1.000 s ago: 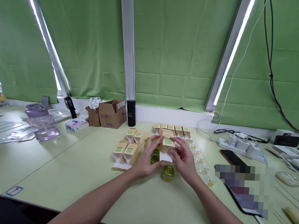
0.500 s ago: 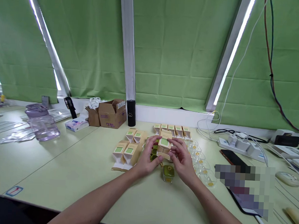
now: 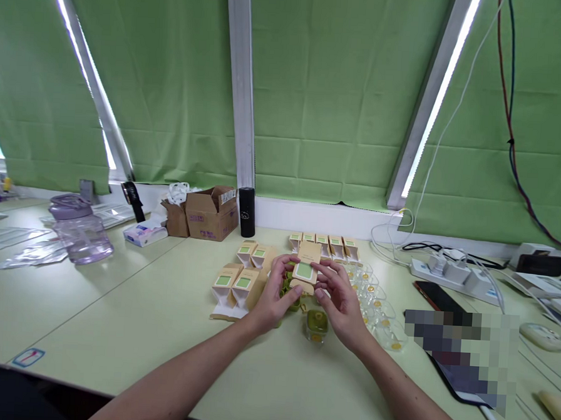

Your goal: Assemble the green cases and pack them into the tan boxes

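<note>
Between my two hands is a small tan cardboard box (image 3: 308, 261) with a green window or label, its flaps standing out at top and bottom. My left hand (image 3: 276, 294) grips its left side, thumb at the lower edge. At its right side, the fingers of my right hand (image 3: 342, 298) press the edge. Just below stands a small clear container with a green lid (image 3: 316, 323). Several green lids (image 3: 295, 303) lie behind my hands, partly hidden. Clear containers (image 3: 383, 309) with yellow spots are lined up right of my right hand.
Open cardboard boxes (image 3: 242, 282) stand left of my hands, with another row of boxes (image 3: 323, 245) behind. A black cylinder (image 3: 246, 212), a brown carton (image 3: 211, 214) and a purple water jug (image 3: 80, 231) are farther left. To the right lie a phone (image 3: 440, 298) and a power strip (image 3: 455, 279).
The small box in my hands has tipped and looks flatter, with its green face turned more toward me. My hands stay in nearly the same place.
</note>
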A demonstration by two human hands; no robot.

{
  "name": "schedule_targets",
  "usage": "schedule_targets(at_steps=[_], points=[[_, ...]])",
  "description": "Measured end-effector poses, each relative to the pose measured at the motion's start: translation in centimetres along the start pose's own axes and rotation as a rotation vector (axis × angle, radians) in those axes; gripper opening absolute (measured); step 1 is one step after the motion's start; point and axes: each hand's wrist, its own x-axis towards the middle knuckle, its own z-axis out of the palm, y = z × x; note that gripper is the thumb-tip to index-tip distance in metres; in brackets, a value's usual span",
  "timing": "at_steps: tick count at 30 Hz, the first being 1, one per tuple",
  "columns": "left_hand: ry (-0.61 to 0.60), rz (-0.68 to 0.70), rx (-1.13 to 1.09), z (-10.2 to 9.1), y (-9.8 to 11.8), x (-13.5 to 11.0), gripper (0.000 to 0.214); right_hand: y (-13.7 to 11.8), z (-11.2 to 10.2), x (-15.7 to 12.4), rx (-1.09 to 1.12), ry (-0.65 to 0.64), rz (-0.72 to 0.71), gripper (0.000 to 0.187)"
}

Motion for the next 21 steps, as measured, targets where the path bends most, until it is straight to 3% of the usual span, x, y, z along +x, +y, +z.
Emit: schedule_targets(at_steps=[21], points=[[0.028, 0.020, 0.045, 0.07, 0.03, 0.02, 0.048, 0.18, 0.26, -0.13, -0.063, 0.027, -0.029, 0.043]])
